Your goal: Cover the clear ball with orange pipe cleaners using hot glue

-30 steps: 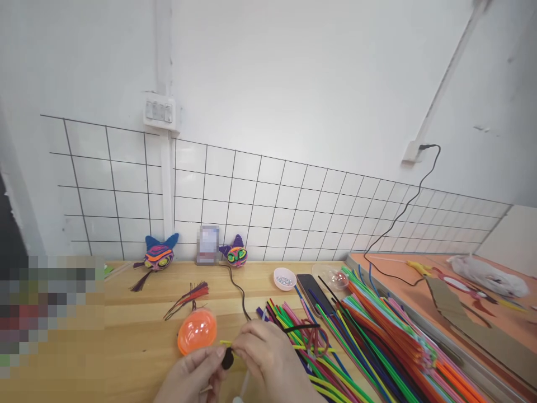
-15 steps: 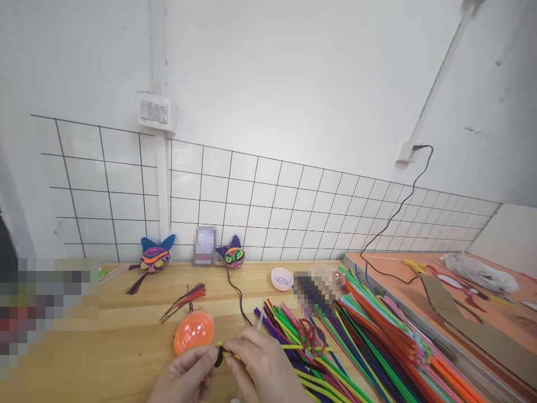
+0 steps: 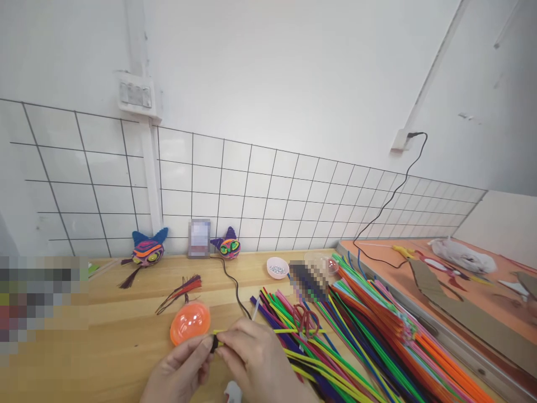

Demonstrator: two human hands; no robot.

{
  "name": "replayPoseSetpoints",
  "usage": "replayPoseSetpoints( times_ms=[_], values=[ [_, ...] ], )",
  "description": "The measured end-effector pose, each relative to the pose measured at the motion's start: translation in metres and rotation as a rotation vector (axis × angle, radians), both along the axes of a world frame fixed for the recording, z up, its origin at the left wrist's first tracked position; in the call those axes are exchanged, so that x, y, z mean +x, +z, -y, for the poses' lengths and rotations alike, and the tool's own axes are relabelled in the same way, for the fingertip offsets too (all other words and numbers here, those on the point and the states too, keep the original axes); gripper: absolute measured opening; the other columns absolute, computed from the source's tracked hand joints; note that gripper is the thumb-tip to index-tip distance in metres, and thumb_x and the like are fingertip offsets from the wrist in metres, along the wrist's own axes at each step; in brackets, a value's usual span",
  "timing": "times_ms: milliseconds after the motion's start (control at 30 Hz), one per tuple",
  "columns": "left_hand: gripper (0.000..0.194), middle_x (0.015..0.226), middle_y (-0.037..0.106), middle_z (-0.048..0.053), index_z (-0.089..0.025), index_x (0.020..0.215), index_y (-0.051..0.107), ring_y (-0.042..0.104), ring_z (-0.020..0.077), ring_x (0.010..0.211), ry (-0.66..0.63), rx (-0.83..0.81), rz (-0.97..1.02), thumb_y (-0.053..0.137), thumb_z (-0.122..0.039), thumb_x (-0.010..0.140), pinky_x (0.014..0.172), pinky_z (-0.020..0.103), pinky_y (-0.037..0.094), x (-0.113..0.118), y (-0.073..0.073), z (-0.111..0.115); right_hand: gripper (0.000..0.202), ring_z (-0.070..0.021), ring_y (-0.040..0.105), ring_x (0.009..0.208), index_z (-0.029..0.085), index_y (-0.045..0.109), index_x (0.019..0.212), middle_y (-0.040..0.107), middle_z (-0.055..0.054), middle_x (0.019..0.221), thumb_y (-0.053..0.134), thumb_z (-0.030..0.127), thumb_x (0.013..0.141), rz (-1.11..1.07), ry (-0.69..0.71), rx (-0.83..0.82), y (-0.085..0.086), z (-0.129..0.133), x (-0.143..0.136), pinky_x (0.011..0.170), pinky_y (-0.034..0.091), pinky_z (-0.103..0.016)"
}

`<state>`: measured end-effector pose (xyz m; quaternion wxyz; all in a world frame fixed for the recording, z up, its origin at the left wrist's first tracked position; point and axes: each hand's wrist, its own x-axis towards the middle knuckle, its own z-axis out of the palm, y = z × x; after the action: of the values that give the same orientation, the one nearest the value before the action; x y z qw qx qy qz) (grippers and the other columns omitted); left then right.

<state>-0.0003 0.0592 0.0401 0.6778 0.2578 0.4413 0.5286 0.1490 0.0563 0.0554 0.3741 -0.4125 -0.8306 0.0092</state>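
Note:
My left hand (image 3: pixel 178 369) is closed in a pinch on a short black fuzzy piece (image 3: pixel 215 343), which looks like coiled pipe cleaner. Close beside it, my right hand (image 3: pixel 262 358) pinches a yellow pipe cleaner (image 3: pixel 293 331) where it meets the black piece. The yellow stem runs out past the right hand toward red-handled scissors (image 3: pixel 307 320). Just behind my left hand sits a shiny orange plastic shell (image 3: pixel 191 323). Under my right hand, a small white object (image 3: pixel 232 392) is partly hidden.
Bundles of coloured pipe cleaners (image 3: pixel 377 324) cover the right side of the wooden table (image 3: pixel 104 336). A pink bowl (image 3: pixel 277 268) of small beads stands behind. Two decorated cat heads (image 3: pixel 147 250) lean near the wall grid. An orange table (image 3: pixel 377 254) with cardboard (image 3: pixel 461 313) adjoins.
The view has shifted, so most things sit slightly higher and further left. Both hands keep their pinch on the black piece and yellow stem. More of the white object shows below my right hand.

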Motion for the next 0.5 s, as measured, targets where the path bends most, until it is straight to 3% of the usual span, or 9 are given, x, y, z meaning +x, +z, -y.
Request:
replayPoseSetpoints(
  times_ms=[133, 267, 367, 500],
  values=[
    [0.031, 0.051, 0.056, -0.004, -0.019, 0.059, 0.074, 0.045, 0.0113, 0.056, -0.011, 0.048, -0.063, 0.086, -0.042, 0.042, 0.053, 0.018, 0.042, -0.002, -0.005, 0.001, 0.015, -0.0153, 0.062, 0.067, 0.019, 0.069, 0.092, 0.068, -0.003, 0.078, 0.055, 0.015, 0.086, -0.039, 0.03, -0.051, 0.001, 0.002, 0.0, 0.06, 0.046, -0.023],
    [0.03, 0.051, 0.051, -0.005, -0.019, 0.061, 0.073, 0.04, 0.0127, 0.058, -0.017, 0.127, -0.183, 0.081, -0.047, 0.052, 0.056, 0.019, 0.039, -0.003, -0.009, 0.003, 0.016, -0.0141, 0.06, 0.07, 0.02, 0.07, 0.089, 0.066, -0.002, 0.076, 0.055, 0.015, 0.086, -0.209, 0.022, -0.206, 0.002, 0.003, -0.001, 0.064, 0.045, -0.021],
    [0.031, 0.054, 0.052, -0.004, -0.019, 0.064, 0.072, 0.041, 0.0137, 0.06, -0.007, 0.173, -0.291, 0.078, -0.048, 0.056, 0.058, 0.02, 0.038, -0.002, -0.005, 0.005, 0.016, -0.0126, 0.054, 0.061, 0.019, 0.07, 0.072, 0.059, 0.002, 0.062, 0.058, 0.018, 0.083, -0.391, -0.017, -0.41, 0.002, 0.002, -0.003, 0.056, 0.04, -0.021],
    [0.03, 0.058, 0.055, -0.003, -0.02, 0.061, 0.071, 0.041, 0.0143, 0.061, 0.0, 0.216, -0.347, 0.078, -0.049, 0.054, 0.058, 0.02, 0.038, 0.0, 0.004, 0.009, 0.021, -0.0082, 0.039, 0.045, 0.016, 0.065, 0.061, 0.044, 0.006, 0.049, 0.057, 0.023, 0.079, -0.613, 0.05, -0.752, 0.003, 0.0, -0.005, 0.044, 0.03, -0.019]
  ],
)
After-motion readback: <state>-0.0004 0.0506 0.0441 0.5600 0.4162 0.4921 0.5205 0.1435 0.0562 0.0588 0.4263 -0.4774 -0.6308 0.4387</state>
